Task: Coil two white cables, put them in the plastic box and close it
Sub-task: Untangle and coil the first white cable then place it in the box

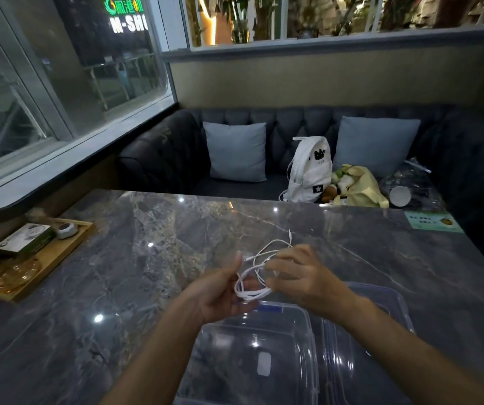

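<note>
Left hand (220, 290) holds the loops of a white cable (252, 287) over the worktop (147, 273), just beyond the open plastic box (308, 317); right hand (299, 276) pinches a strand. Risk: a slackened grip lets the springy coil unwind, its free end being loose. Legible: window sign (129, 24) "M-SH", cut off

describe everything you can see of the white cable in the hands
The white cable is thin and smooth, partly wound into a few loose loops held above the marble table, just beyond the open plastic box. The right hand pinches the loops; they lie against the left hand, whose grip is unclear. A free end with a small plug points away.
</note>
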The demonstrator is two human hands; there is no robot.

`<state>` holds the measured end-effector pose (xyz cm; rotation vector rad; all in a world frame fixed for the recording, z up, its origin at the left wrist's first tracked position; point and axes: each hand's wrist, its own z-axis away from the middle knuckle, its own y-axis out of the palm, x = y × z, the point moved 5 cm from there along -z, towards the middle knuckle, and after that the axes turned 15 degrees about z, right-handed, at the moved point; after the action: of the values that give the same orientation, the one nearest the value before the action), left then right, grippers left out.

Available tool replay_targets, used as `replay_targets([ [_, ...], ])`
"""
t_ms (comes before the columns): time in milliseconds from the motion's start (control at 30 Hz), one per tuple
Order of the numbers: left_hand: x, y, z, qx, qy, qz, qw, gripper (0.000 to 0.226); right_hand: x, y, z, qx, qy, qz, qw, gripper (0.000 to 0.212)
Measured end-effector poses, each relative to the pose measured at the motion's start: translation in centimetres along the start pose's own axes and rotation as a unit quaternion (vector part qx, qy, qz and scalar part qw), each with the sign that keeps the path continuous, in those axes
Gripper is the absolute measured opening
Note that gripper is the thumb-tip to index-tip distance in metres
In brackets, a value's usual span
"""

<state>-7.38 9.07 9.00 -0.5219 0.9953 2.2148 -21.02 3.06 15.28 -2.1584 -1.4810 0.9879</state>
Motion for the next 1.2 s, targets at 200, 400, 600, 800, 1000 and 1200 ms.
replay_targets([
  [200, -1.3, 0.9, -0.3, -0.028, 0.117, 0.159, 0.98, 0.029, -0.8, 0.8, 0.5, 0.053, 0.106, 0.005, 0.993, 0.013],
  [400, -2.0, 1.7, 0.2, -0.1, 0.327, 0.061, 0.938, 0.026, -1.3, 2.6, 1.9, 0.134, 0.431, -0.221, 0.865, 0.019],
  [600, -1.1, 2.5, 0.5, -0.144, 0.414, 0.04, 0.898, 0.024, -1.3, 3.7, 2.4, 0.149, 0.557, -0.298, 0.761, 0.019],
  [800, -0.4, 3.1, 0.3, -0.107, 0.426, -0.02, 0.898, 0.025, -1.5, 4.5, 2.6, 0.111, 0.633, -0.448, 0.621, 0.021],
  [1000, -0.4, 3.3, 0.2, -0.134, 0.43, -0.114, 0.885, 0.028, -1.7, 4.6, 2.6, 0.104, 0.662, -0.463, 0.58, 0.011],
  [1200, -1.5, 2.6, 0.5, -0.279, 0.446, -0.378, 0.762, 0.028, -1.4, 4.7, 2.8, 0.141, 0.65, -0.475, 0.576, 0.025],
])
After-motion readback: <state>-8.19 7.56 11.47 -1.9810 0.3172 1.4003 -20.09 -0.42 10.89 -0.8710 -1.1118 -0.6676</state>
